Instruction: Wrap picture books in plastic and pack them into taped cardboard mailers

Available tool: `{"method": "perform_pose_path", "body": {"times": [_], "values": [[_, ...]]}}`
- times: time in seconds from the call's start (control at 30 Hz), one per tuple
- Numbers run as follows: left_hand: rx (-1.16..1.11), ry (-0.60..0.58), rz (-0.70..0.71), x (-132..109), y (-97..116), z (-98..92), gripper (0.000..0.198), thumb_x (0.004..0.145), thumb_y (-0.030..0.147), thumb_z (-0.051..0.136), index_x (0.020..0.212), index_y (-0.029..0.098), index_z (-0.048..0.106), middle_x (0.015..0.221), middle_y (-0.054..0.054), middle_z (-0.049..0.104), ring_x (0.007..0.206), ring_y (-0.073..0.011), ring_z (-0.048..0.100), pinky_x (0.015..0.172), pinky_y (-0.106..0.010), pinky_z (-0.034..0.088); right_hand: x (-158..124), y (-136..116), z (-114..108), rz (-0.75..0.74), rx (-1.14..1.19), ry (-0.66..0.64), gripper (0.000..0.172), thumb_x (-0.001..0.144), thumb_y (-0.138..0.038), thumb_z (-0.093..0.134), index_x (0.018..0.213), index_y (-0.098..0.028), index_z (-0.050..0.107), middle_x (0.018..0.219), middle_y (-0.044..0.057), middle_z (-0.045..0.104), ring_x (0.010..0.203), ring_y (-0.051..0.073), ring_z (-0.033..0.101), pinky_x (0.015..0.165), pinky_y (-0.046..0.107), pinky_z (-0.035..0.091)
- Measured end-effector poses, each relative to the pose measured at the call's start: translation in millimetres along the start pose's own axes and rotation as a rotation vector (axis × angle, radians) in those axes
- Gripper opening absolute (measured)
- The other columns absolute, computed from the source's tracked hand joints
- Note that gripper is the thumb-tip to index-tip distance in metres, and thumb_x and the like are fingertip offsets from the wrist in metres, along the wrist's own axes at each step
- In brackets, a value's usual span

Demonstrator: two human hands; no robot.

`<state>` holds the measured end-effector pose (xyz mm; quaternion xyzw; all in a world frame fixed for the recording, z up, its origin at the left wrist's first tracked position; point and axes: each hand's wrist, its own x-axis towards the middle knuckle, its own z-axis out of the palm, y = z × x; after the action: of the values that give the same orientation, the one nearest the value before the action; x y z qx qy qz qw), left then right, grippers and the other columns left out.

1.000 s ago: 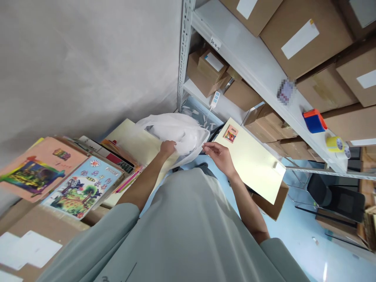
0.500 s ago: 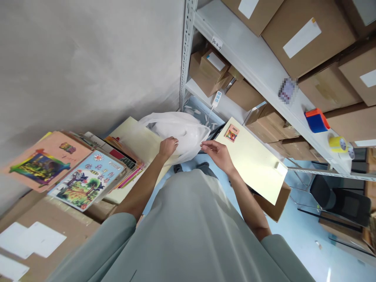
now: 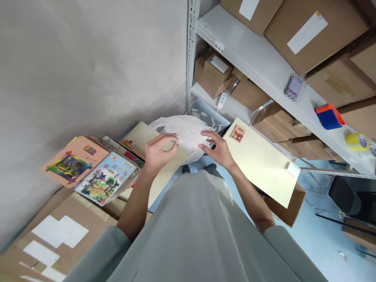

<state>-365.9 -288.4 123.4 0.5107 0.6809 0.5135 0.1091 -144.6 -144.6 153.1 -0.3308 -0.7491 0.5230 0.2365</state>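
Note:
A translucent white plastic bag [image 3: 190, 135], puffed and crumpled, hangs in front of me between a pale yellow tabletop and the wall. My left hand [image 3: 158, 152] is at the bag's left side, thumb and forefinger curved and apart with nothing between them. On the bag's right side, my right hand [image 3: 219, 149] also has its thumb and fingers spread, the fingertips against or just in front of the plastic. Whether either fingertip touches the bag I cannot tell. The bag's inside is hidden.
Stacked picture books [image 3: 105, 178] lie at left above a cardboard box [image 3: 67, 211]. To the right, a pale yellow board [image 3: 261, 160] bears a small picture card [image 3: 237, 133]. Metal shelving [image 3: 252, 51] holds cartons, tape rolls [image 3: 356, 141] and a power strip [image 3: 221, 100].
My fingers have come apart from a near pinch at the bag, on both hands. The left hand has moved left and nearer me. The view has shifted slightly left.

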Motion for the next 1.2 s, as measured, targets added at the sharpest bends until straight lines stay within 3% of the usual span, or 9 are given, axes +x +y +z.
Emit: {"method": "perform_pose_path", "body": {"times": [0.13, 0.27, 0.33, 0.43, 0.53, 0.67, 0.77, 0.93, 1.2], "values": [[-0.019, 0.045, 0.058, 13.5, 39.9, -23.4, 0.005, 0.095, 0.025, 0.076, 0.097, 0.027, 0.079, 0.106, -0.002, 0.084, 0.109, -0.0252, 0.083, 0.107, -0.044, 0.068, 17.9, -19.4, 4.5, -0.105, -0.057, -0.074, 0.072, 0.081, -0.060, 0.099, 0.144, -0.034, 0.077, 0.156, 0.008, 0.072, 0.154, 0.034, 0.059, 0.133, 0.055, 0.045], [-0.119, 0.112, 0.177, 27.9, 67.7, -30.7, 0.003, 0.096, 0.025, 0.077, 0.098, 0.027, 0.078, 0.108, -0.001, 0.084, 0.109, -0.0240, 0.083, 0.106, -0.044, 0.069, 24.8, -36.1, 2.5, -0.078, 0.016, -0.204, 0.051, 0.087, -0.068, 0.091, 0.114, -0.024, 0.086, 0.113, 0.005, 0.083, 0.117, 0.031, 0.077, 0.109, 0.045, 0.061], [-0.233, 0.109, 0.201, 35.3, 74.2, -30.8, 0.018, 0.100, 0.030, 0.077, 0.118, 0.030, 0.078, 0.127, -0.003, 0.083, 0.116, -0.0239, 0.082, 0.106, -0.043, 0.069, 21.4, -43.4, -4.0, -0.057, 0.080, -0.211, 0.050, 0.090, -0.071, 0.087, 0.099, -0.022, 0.086, 0.099, 0.003, 0.083, 0.104, 0.029, 0.079, 0.096, 0.039, 0.064], [-0.344, -0.069, 0.134, 46.3, 75.5, -27.8, 0.055, 0.106, 0.048, 0.072, 0.158, 0.037, 0.058, 0.165, -0.008, 0.065, 0.134, -0.0271, 0.077, 0.111, -0.044, 0.067, 10.7, -50.5, -21.0, -0.024, 0.154, -0.135, 0.052, 0.087, -0.073, 0.088, 0.095, -0.022, 0.087, 0.096, 0.002, 0.084, 0.097, 0.028, 0.080, 0.084, 0.036, 0.064], [-0.272, -0.317, 0.060, 56.5, 71.0, -16.5, 0.067, 0.106, 0.059, 0.070, 0.166, 0.034, 0.053, 0.165, -0.011, 0.065, 0.146, -0.0318, 0.070, 0.120, -0.048, 0.061, -2.5, -49.3, -44.0, 0.024, 0.188, -0.002, 0.057, 0.084, -0.078, 0.088, 0.093, -0.023, 0.088, 0.091, 0.003, 0.084, 0.087, 0.026, 0.078, 0.072, 0.034, 0.063], [-0.241, -0.586, -0.021, 68.5, 66.9, 16.3, 0.060, 0.106, 0.063, 0.065, 0.157, 0.030, 0.065, 0.153, -0.010, 0.074, 0.147, -0.0323, 0.068, 0.122, -0.045, 0.059, -23.5, -36.4, -78.6, 0.061, 0.181, 0.197, 0.059, 0.082, -0.082, 0.089, 0.088, -0.023, 0.086, 0.092, 0.004, 0.083, 0.085, 0.024, 0.077, 0.067, 0.032, 0.062], [-0.241, -0.709, -0.054, 75.6, 69.8, 46.9, 0.054, 0.098, 0.059, 0.077, 0.141, 0.026, 0.074, 0.140, -0.008, 0.081, 0.131, -0.0326, 0.076, 0.113, -0.043, 0.063, -45.0, -23.6, -105.8, 0.088, 0.179, 0.334, 0.058, 0.081, -0.080, 0.090, 0.087, -0.023, 0.085, 0.092, 0.005, 0.082, 0.086, 0.024, 0.076, 0.067, 0.032, 0.061], [-0.156, -0.721, -0.006, 87.8, 77.7, 97.3, 0.026, 0.094, 0.043, 0.076, 0.112, 0.024, 0.080, 0.114, -0.004, 0.086, 0.110, -0.0279, 0.080, 0.104, -0.039, 0.065, -85.7, -0.5, -156.4, 0.168, 0.207, 0.533, 0.057, 0.079, -0.078, 0.093, 0.087, -0.022, 0.083, 0.083, 0.003, 0.078, 0.077, 0.022, 0.072, 0.062, 0.031, 0.057], [-0.030, -0.779, 0.007, 101.6, 97.4, 200.8, 0.029, 0.093, 0.031, 0.071, 0.118, 0.023, 0.082, 0.111, -0.007, 0.087, 0.103, -0.0261, 0.083, 0.101, -0.040, 0.068, -143.3, 61.3, -248.6, 0.208, 0.286, 0.620, 0.052, 0.079, -0.073, 0.095, 0.083, -0.023, 0.079, 0.081, 0.000, 0.077, 0.071, 0.018, 0.065, 0.063, 0.031, 0.054]]}}
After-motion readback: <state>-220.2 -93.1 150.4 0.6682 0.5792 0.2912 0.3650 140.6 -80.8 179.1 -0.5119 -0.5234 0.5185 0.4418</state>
